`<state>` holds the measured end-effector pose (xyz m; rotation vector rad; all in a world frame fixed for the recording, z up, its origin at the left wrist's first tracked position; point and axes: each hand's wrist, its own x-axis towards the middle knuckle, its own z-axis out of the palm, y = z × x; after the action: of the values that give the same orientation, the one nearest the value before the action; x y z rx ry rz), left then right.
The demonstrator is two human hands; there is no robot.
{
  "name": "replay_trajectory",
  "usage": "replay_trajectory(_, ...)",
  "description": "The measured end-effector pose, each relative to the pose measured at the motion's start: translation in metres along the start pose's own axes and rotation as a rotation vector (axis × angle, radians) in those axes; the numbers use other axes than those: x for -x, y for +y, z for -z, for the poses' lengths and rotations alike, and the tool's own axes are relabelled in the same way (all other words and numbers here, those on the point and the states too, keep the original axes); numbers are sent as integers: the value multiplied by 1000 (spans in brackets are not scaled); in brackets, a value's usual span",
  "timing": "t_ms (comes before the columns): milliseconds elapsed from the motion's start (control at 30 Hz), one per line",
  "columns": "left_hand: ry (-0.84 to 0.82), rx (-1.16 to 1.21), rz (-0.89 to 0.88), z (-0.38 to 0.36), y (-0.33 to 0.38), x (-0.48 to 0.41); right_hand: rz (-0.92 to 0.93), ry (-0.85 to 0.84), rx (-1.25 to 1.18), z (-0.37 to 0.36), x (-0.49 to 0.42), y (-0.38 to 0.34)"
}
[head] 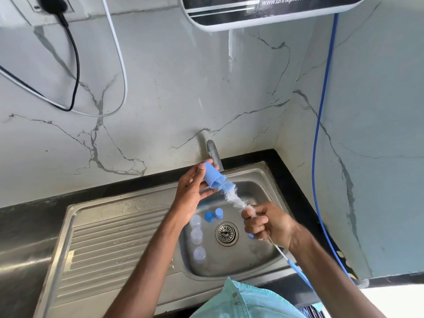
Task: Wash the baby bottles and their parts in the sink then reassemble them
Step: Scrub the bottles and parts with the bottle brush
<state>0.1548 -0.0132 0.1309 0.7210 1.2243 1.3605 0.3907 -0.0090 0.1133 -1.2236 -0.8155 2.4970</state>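
Left grip (190, 189) holds the blue cap (211, 177) over the sink (114, 237), mouth tilted toward the brush (231, 196) so bristles enter. Right grip (263, 223) clenches the brush stem close up for control. Clear pieces (196, 235), maybe bottles, lie below.

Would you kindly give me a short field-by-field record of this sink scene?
left hand: holds a blue cap, mouth turned toward the brush
right hand: grips the bottle brush just below its bristles
brush tip: at the cap's mouth
sink: three clear pieces along the left, two blue parts behind the drain
tap: behind the cap
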Motion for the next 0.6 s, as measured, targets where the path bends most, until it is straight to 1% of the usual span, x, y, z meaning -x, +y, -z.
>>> replay_trajectory(33, -1, 17, 11, 0, 0, 0, -24, -43, -34, 0, 0, 1)
replay_trajectory(67, 21, 28, 15, 0, -1, -1, -33, -44, -22, 1, -1, 3)
replay_trajectory(133, 115, 85, 34, 2, -2, -5, -12, 33, 81, -1, 1, 6)
replay_trajectory(233, 265, 190, 97, 13, -3, -10, 66, 152, 236, 2, 7, 9)
replay_trajectory(300, 296, 175, 144, 21, -4, -11, 99, 219, 279, 6, 10, 10)
replay_trajectory(467, 257, 206, 242, 20, -16, -1, 186, 353, 301, 0, 12, 6)
replay_trajectory(533, 196, 242, 279, 15, -19, 4, 250, 361, 335, -5, 12, 4)
replay_trajectory(600, 115, 282, 306, 11, -22, 9, 356, 322, 387, -11, 12, 4)
